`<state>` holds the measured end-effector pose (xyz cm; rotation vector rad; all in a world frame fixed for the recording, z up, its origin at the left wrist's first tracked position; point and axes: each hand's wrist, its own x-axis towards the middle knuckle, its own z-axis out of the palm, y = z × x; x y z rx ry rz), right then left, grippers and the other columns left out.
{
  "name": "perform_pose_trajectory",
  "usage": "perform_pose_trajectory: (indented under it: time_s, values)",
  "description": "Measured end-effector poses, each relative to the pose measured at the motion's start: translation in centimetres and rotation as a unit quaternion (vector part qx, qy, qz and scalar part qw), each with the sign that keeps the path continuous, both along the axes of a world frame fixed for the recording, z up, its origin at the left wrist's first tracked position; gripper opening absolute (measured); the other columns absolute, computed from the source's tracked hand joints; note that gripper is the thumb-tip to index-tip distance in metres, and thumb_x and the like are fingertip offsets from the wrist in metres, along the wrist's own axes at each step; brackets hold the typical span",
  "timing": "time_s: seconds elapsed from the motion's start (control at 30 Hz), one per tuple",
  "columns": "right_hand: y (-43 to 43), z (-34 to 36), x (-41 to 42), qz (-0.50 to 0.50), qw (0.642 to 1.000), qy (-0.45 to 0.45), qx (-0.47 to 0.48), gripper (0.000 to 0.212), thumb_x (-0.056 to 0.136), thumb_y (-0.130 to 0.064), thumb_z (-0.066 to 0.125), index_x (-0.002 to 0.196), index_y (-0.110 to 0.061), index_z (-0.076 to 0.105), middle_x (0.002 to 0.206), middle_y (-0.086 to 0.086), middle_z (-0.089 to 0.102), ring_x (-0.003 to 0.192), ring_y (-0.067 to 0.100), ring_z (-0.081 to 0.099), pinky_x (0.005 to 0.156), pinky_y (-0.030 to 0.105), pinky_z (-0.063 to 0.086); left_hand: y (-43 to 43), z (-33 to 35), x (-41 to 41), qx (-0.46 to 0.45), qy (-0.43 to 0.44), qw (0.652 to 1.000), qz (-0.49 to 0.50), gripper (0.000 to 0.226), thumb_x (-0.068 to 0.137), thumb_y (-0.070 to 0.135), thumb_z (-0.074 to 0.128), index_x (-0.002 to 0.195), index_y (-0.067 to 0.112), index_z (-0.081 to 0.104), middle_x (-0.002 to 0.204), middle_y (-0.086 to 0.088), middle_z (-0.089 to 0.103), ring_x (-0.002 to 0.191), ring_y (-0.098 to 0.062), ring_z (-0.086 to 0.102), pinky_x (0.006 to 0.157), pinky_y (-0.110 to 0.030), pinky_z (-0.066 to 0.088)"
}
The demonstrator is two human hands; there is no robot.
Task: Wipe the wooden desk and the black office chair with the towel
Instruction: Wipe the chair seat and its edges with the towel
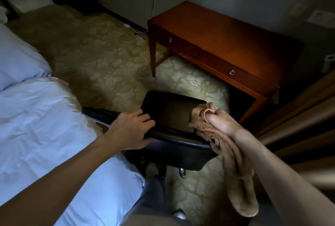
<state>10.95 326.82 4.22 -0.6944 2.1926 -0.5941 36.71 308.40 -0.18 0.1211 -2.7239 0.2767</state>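
Left hand (131,130) grips top edge of black office chair (172,117) backrest. Right hand (220,120) clutches tan towel (239,171), bunched against the backrest's right end. Wooden desk surface (226,33) beyond, against wall.

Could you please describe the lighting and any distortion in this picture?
Head view: the room is dim and darkens toward the corners; the bed looks bluish-bright, the desk top shows a soft sheen, the wide lens bends the edges, and the lower right corner is blurred.

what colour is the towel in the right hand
Tan, a light brown. The towel shows best in the head view, bunched in the right hand against the black chair.
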Motion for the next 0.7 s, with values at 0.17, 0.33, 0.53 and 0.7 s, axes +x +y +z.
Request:
perform_pose_trajectory:
  time_s: [0.17, 0.33, 0.53, 0.7]
  values:
    - [-0.9, 0.7, -0.6, -0.002, 1.000, 0.012, -0.003, 0.040, 0.090, -0.058, 0.055, 0.091, -0.022, 0.073, 0.092, -0.001, 0.075, 0.090, 0.022, 0.069, 0.090, 0.035, 0.054, -0.4, 0.3, -0.5, -0.018, -0.015, 0.999, 0.033, 0.054, 0.080, 0.063, 0.044, 0.092, 0.019, 0.073, 0.080, -0.001, 0.067, 0.072, -0.026, 0.065, 0.045, -0.026, 0.039]
    - [-1.4, 1.8, -2.4, 0.003, 1.000, 0.008, 0.012, 0.051, 0.087, -0.067, 0.053, 0.091, -0.021, 0.076, 0.090, 0.000, 0.078, 0.088, 0.022, 0.072, 0.085, 0.031, 0.054, -1.3, 1.3, -2.4, -0.047, -0.028, 0.998, 0.006, 0.054, 0.089, 0.067, 0.045, 0.085, 0.020, 0.072, 0.078, 0.001, 0.068, 0.072, -0.021, 0.065, 0.050, -0.024, 0.034]
    - [-1.7, 1.4, -2.1, -0.051, 0.998, 0.032, -0.007, 0.060, 0.078, -0.072, 0.052, 0.089, -0.017, 0.073, 0.085, 0.004, 0.075, 0.086, 0.028, 0.071, 0.083, 0.036, 0.054, -4.4, 1.2, -4.5, -0.047, -0.029, 0.998, -0.017, 0.048, 0.085, 0.067, 0.066, 0.083, 0.019, 0.070, 0.080, 0.000, 0.068, 0.075, -0.022, 0.066, 0.052, -0.025, 0.033]
    - [-3.2, 2.0, -2.9, -0.171, 0.977, 0.130, -0.010, 0.056, 0.093, -0.053, 0.051, 0.122, -0.008, 0.067, 0.119, 0.019, 0.069, 0.110, 0.042, 0.062, 0.098, 0.043, 0.050, -7.9, 1.3, -8.9, -0.029, -0.052, 0.997, -0.052, 0.054, 0.088, 0.069, 0.050, 0.086, 0.020, 0.071, 0.084, 0.001, 0.067, 0.082, -0.023, 0.066, 0.054, -0.027, 0.033]
